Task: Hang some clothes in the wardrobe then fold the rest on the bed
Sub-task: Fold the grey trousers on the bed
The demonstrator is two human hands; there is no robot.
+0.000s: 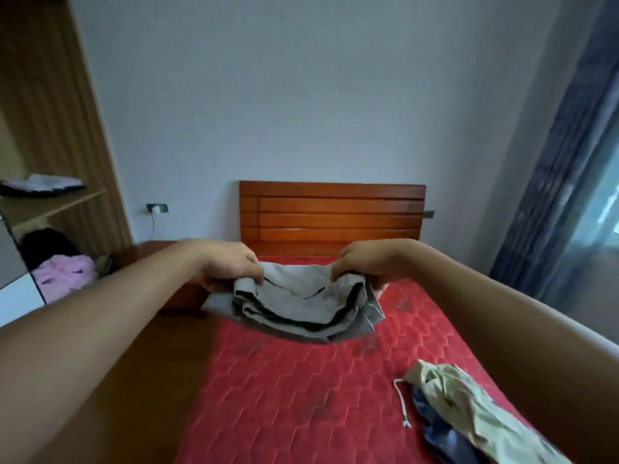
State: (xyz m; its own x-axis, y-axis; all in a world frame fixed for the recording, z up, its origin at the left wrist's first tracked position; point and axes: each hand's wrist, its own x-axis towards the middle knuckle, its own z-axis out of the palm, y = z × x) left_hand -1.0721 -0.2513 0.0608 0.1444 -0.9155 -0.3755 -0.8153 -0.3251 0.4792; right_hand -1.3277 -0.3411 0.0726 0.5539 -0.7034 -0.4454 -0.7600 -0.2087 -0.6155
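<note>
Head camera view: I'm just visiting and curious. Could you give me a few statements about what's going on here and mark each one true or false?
1. The left hand and the right hand both grip the grey garment. True.
2. A beige garment lies on the red bed. True.
3. The grey garment is spread flat on the bed. False: it hangs bunched between the two hands, above the bed.
4. The headboard is white metal. False: it is reddish-brown wood.
5. A pink garment sits below a shelf on the left. True.
</note>
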